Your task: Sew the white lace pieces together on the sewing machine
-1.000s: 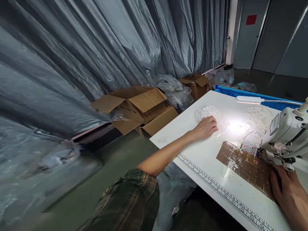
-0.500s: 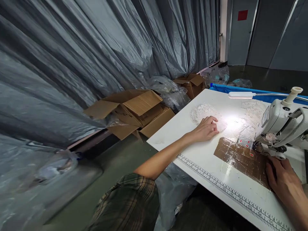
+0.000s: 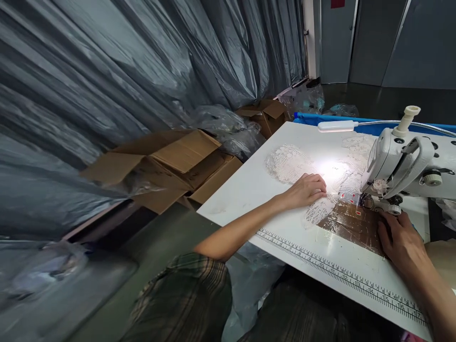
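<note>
Head view: lace point(image 3: 320, 211) touches left hand point(image 3: 307, 191), lies apart from right hand point(image 3: 399, 237).

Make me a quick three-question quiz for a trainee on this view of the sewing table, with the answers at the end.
1. True or false: the left hand is nearer the sewing machine than the right hand is.
2. What lies by the right hand's thumb?
A) red sign
B) brown panel
C) cardboard box
3. Fill in: the printed ruler scale runs along the ____ edge of the white tabletop, as seen by the wearer.
Key: 1 false; 2 B; 3 near.
</note>
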{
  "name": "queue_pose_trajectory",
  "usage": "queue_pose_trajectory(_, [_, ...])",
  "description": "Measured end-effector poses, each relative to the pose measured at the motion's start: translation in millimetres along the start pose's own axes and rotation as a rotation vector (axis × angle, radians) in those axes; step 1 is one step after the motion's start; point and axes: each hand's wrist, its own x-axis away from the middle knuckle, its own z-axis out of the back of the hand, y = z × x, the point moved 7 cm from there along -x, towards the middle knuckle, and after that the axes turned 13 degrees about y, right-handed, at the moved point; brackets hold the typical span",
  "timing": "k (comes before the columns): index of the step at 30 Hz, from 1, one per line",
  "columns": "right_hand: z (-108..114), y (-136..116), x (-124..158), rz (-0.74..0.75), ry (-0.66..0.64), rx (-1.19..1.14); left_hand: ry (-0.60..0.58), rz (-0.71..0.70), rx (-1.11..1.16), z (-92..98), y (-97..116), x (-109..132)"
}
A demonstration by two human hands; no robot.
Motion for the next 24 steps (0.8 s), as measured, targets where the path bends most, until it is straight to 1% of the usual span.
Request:
queue_pose_trajectory(2, [1, -1, 0, -0.010, -0.013, -0.011, 0.039, -0.034, 0.000, 2.4, 4, 1])
queue_pose_trajectory(4, [3, -5, -1, -0.017, -0.022, -0.040, 0.091, -0.071, 0.034, 7.6, 14, 2])
queue_pose_trajectory(7, [11, -21, -5, -0.012, -0.019, -0.196, 0.152, -0.128, 0.220, 15.4, 44, 3])
queue_pose_trajectory(8, [15, -29, -7, -0.002, -0.023, -0.276, 0.144, -0.143, 0.329, 16.6, 57, 4])
queue_pose_trajectory(9, [18, -38, -9, 0.010, -0.041, -0.358, 0.098, -0.135, 0.441, 15.6, 70, 5])
queue_pose_trajectory(11, [24, -58, -12, 0.036, -0.106, -0.521, 0.043, -0.122, 0.579, 16.3, 96, 6])
queue_pose_trajectory(12, [26, -67, -14, 0.034, -0.152, -0.594, -0.013, -0.089, 0.634, 14.8, 106, 7])
queue_pose_trajectory(14, [24, -80, -15, -0.022, -0.301, -0.720, -0.066, 0.019, 0.745, 14.5, 115, 7])
queue_pose_trajectory(15, [22, -83, -14, -0.072, -0.385, -0.768, -0.081, 0.078, 0.797, 14.5, 116, 7])
queue_pose_trajectory(17, [15, -83, -11, -0.184, -0.532, -0.830, -0.078, 0.183, 0.871, 14.7, 107, 6])
queue_pose_trajectory(19, [8, -75, -9, -0.275, -0.604, -0.841, -0.065, 0.261, 0.873, 13.7, 91, 6])
queue_pose_trajectory(21, [1, -62, -10, -0.325, -0.595, -0.779, -0.056, 0.311, 0.784, 12.1, 72, 7])
queue_pose_trajectory(24, [-4, -37, -18, -0.312, -0.474, -0.539, -0.058, 0.311, 0.495, 12.0, 45, 10])
